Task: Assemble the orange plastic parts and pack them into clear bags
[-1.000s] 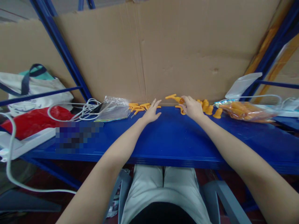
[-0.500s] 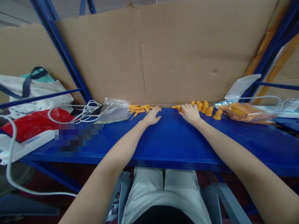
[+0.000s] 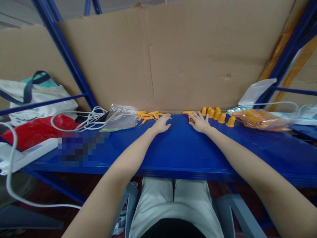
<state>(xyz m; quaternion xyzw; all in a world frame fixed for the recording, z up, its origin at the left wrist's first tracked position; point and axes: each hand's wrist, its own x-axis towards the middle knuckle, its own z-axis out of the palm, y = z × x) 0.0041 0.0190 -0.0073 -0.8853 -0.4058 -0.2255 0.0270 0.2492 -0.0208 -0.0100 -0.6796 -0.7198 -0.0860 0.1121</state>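
Note:
My left hand [image 3: 161, 124] lies open on the blue tabletop with its fingers stretched forward and the thumb apart. Beside its fingertips is a bunch of orange corkscrews [image 3: 146, 117], with T-shaped handles and metal spirals. My right hand [image 3: 200, 123] is also open, fingers spread, resting at the back of the table. An orange T-shaped piece [image 3: 187, 112] lies at its fingertips, and another orange part [image 3: 191, 118] is partly covered by the fingers. Just right of that hand stand several orange bell-shaped pieces [image 3: 222, 118].
A clear plastic bag of orange parts [image 3: 262, 119] lies at the right. On the left are a clear plastic sleeve [image 3: 121, 120], white cables [image 3: 91, 118], a red bag [image 3: 44, 130] and a white power strip [image 3: 37, 152]. A cardboard wall [image 3: 188, 59] stands behind the table [image 3: 178, 148].
The fingers of my right hand have spread out from a more curled pose, showing more of the orange part under them. My left hand stays where it was.

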